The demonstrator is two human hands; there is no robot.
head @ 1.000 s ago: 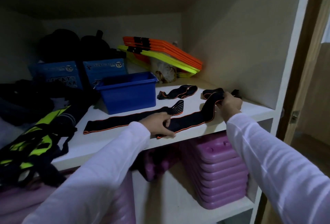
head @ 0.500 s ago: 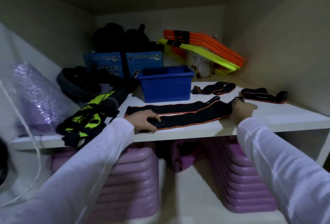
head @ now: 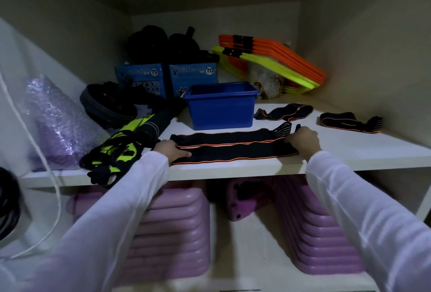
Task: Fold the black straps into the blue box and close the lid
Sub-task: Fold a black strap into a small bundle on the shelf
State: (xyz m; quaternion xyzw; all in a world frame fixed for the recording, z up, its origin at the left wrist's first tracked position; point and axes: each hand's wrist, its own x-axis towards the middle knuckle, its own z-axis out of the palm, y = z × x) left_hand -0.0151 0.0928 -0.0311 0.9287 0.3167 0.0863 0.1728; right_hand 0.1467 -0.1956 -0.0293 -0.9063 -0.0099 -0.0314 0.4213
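Observation:
A long black strap with orange edging (head: pixel 233 152) lies flat along the front of the white shelf (head: pixel 338 152). My left hand (head: pixel 171 150) pinches its left end and my right hand (head: pixel 303 139) grips its right end. A second long strap (head: pixel 221 138) lies just behind it, parallel. Two more straps sit further right: a looped one (head: pixel 285 112) and a bunched one (head: pixel 349 122). The open blue box (head: pixel 221 107) stands behind the straps, with no lid visible on it.
Black and neon-yellow gear (head: pixel 119 149) lies at the left of the shelf, beside a purple bubble-wrapped bundle (head: pixel 51 124). Two blue cartons (head: pixel 168 79) and orange and yellow hurdles (head: pixel 270 58) stand at the back. Purple stepper stacks (head: pixel 177 226) fill the lower shelf.
The front strap has been pulled out straight and flat along the shelf edge. My left hand slid to its left end and my right hand took the right end. The view turned left.

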